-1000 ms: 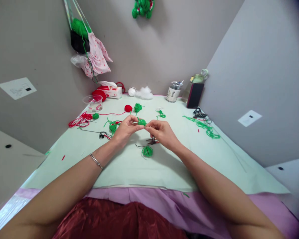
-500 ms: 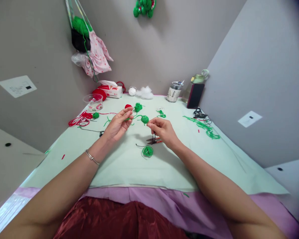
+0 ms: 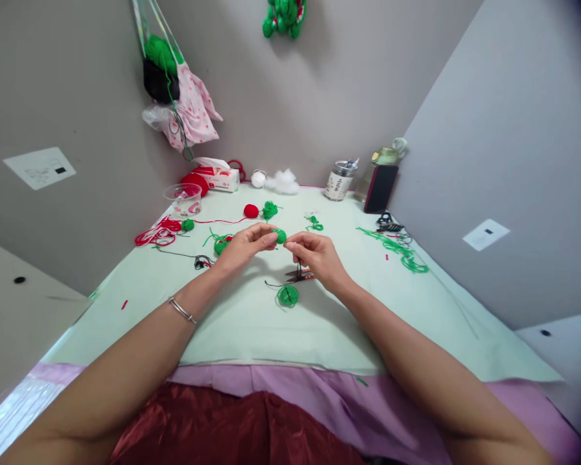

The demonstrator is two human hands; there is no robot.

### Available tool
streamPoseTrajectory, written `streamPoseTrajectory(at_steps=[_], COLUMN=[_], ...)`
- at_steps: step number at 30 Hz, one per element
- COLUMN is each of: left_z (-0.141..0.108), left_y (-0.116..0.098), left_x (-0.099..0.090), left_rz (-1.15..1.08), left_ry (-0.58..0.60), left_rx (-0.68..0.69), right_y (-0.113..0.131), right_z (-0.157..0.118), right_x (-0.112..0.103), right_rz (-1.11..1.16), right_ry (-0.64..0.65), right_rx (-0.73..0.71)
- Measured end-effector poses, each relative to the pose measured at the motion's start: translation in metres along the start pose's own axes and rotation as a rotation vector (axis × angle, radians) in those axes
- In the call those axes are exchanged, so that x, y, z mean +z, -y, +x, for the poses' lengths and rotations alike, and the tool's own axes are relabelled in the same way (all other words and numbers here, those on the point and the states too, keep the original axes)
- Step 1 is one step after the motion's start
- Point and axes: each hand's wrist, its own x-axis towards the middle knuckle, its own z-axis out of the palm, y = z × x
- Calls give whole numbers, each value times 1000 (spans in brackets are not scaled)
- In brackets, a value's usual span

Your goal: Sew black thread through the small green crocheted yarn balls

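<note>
A small green crocheted ball (image 3: 281, 236) is pinched in the fingers of my left hand (image 3: 252, 245), above the middle of the table. Close against its right side is my right hand (image 3: 314, 253), thumb and fingers pressed together; the exact tip of the pinch is too small to make out. A black yarn strand (image 3: 299, 266) hangs from under that hand. Below it lie scissors (image 3: 301, 276) with orange-red handles, and nearer me a green crocheted piece (image 3: 287, 296) with black yarn across it. Partly behind my left hand rests a green and red crocheted piece (image 3: 221, 245).
Red yarn strands (image 3: 159, 232) and a clear tub (image 3: 183, 201) lie left. Behind are a red ball (image 3: 251, 211), green yarn (image 3: 270, 209), white stuffing (image 3: 283, 181) and a pen jar (image 3: 339, 181). A phone (image 3: 381, 188) and green strands (image 3: 401, 252) are at right.
My left hand has moved right and closed on the green ball, which hung beside it by its yarn tail. My right hand stays nearly in place.
</note>
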Motion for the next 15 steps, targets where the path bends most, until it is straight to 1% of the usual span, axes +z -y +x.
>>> streamPoseTrajectory(at_steps=[3, 8, 11, 15], left_z=[1, 0, -1, -3], left_y=[2, 0, -1, 1], left_x=[-1, -2, -2, 1], left_rz=[-109, -57, -23, 6], left_ry=[61, 3, -3, 35], left_rx=[-22, -10, 8, 42], right_y=[0, 0, 2, 5], right_z=[0, 0, -1, -2], right_x=[-3, -11, -11, -8], right_rz=[-3, -28, -11, 62], right_ry=[52, 142, 144, 139], right_rx=[19, 6, 9, 23])
